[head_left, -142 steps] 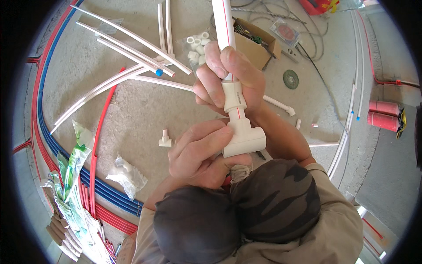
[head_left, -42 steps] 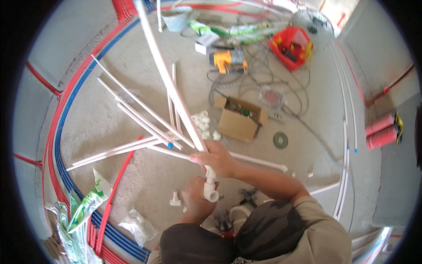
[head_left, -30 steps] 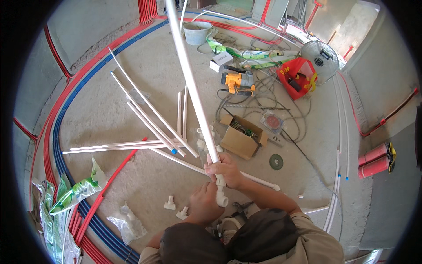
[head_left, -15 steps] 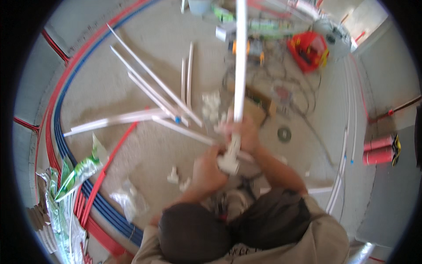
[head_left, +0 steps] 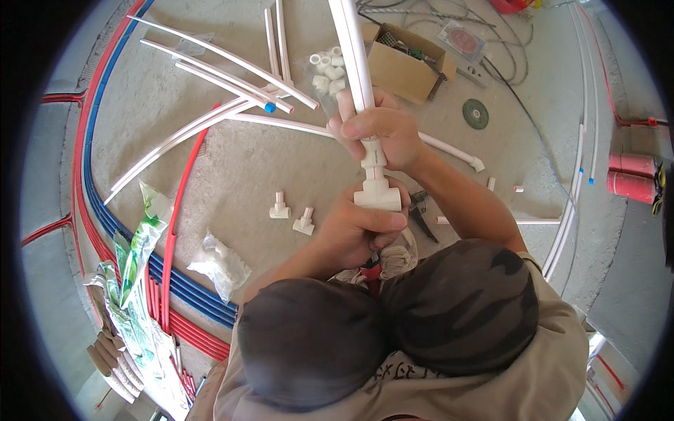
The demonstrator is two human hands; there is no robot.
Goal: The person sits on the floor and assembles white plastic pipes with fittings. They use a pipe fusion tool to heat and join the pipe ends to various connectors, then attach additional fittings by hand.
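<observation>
My right hand (head_left: 385, 132) is wrapped round the lower end of a long white plastic pipe (head_left: 354, 59) with a thin red stripe, which rises away from me. Just below that hand, the pipe meets a short white coupling (head_left: 373, 153). A white tee fitting (head_left: 377, 194) joins on beneath it. Fingers of my left hand (head_left: 361, 228) close round the tee, with the thumb across its near side. Two smaller tee pieces with pipe stubs, one a tee fitting (head_left: 279, 206), lie on the floor left of my hands.
Several white pipes (head_left: 232, 83) lie at the far left, near a bag of white fittings (head_left: 326, 70). Beyond my right hand stand a cardboard box (head_left: 400, 70) and a grinding disc (head_left: 475, 114). Red and blue conduits (head_left: 189, 291) curve along the left, beside a crumpled plastic bag (head_left: 220, 265).
The view has shifted and sharpened. Both hands keep hold of the joined pipe and tee; the tee now sits more upright in the picture.
</observation>
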